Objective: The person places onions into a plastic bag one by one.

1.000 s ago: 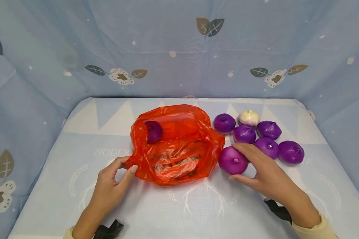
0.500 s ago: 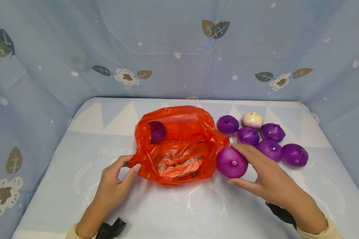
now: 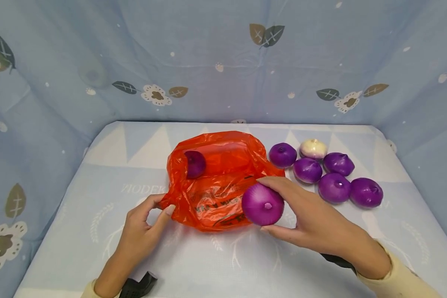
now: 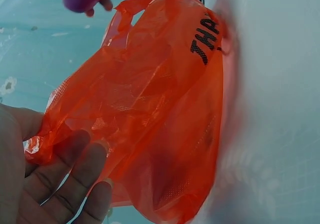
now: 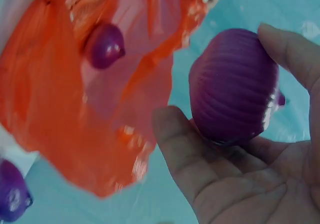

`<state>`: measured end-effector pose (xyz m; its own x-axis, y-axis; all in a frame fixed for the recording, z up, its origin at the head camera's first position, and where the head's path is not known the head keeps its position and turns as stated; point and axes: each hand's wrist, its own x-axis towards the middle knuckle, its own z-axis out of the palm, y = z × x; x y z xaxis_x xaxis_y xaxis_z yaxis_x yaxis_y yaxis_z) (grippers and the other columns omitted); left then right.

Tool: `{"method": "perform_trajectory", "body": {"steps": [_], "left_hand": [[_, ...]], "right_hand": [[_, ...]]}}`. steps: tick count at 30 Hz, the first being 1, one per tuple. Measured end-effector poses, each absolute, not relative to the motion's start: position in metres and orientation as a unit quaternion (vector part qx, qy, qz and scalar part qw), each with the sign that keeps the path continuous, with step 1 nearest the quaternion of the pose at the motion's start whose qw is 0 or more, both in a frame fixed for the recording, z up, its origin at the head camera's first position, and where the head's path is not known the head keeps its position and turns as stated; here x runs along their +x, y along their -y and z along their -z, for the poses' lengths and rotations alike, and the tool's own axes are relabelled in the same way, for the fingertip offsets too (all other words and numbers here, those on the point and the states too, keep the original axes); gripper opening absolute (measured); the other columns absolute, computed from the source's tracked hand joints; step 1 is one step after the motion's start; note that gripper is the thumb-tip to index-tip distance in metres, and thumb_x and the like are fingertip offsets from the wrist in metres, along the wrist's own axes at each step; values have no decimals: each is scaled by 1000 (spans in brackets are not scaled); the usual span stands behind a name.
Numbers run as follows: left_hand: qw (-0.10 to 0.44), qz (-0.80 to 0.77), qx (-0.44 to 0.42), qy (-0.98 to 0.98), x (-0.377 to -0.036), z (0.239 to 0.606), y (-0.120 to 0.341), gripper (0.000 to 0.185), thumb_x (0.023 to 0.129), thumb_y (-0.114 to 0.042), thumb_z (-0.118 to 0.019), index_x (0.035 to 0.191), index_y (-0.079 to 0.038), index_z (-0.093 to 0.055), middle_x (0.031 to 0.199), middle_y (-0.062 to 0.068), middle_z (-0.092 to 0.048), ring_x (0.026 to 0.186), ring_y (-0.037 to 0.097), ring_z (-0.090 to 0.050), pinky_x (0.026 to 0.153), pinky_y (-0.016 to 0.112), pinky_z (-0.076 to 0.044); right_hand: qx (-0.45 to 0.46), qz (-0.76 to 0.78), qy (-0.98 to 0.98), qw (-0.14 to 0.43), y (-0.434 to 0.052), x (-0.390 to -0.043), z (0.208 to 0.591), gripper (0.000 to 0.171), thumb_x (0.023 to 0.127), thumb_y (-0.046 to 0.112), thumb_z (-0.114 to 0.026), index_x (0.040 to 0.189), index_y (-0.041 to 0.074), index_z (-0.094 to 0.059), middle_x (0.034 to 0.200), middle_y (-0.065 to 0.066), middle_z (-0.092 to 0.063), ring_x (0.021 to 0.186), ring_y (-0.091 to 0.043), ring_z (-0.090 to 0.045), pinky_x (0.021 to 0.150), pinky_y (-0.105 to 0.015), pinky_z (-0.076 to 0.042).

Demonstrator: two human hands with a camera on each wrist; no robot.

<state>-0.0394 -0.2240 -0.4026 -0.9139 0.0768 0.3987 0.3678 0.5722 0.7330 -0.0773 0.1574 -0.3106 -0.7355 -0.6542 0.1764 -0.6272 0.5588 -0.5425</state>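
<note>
Surface (image 3: pixel 193 269): pale blue-and-white cover, printed with triangles, sprigs and lettering.
Curtain (image 3: pixel 223 54): blue fabric with leaf and flower prints, hanging behind and at both sides.
Red bag (image 3: pixel 212 194): on the surface, mouth open, with an inner onion (image 3: pixel 196 164) at its left.
Onion cluster: five purple onions (image 3: pixel 334 188) and one white onion (image 3: pixel 313 149), right of the bag.
Left grip (image 3: pixel 139 231): you pinch the bag's near-left rim.
Right grip (image 3: pixel 313 219): you hold the large onion (image 3: pixel 263 204) between thumb and fingers; your right wrist view shows it outside the bag.
Change, last half second: your right grip has carried the large onion leftward, now overlapping the bag's near-right part in the head view; your left grip stays at the rim.
</note>
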Motion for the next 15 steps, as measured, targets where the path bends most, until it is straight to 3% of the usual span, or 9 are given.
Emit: {"method": "perform_trajectory", "body": {"steps": [8, 15], "left_hand": [[197, 452, -153, 856, -40, 404, 222, 39, 86, 7, -79, 120, -11, -72, 99, -5, -75, 92, 15, -69, 93, 13, -49], [197, 453, -155, 856, -40, 404, 223, 40, 85, 8, -80, 120, -11, -72, 99, -5, -75, 91, 15, -69, 93, 13, -49]], "right_hand": [[-402, 275, -871, 62, -117, -92, 310, 75, 95, 58, -72, 152, 17, -44, 140, 7, -58, 127, -7, -57, 105, -34, -52], [-433, 234, -867, 79, -85, -109, 313, 66, 97, 53, -71, 144, 14, -46, 126, 5, -60, 109, -7, -63, 95, -27, -55]]}}
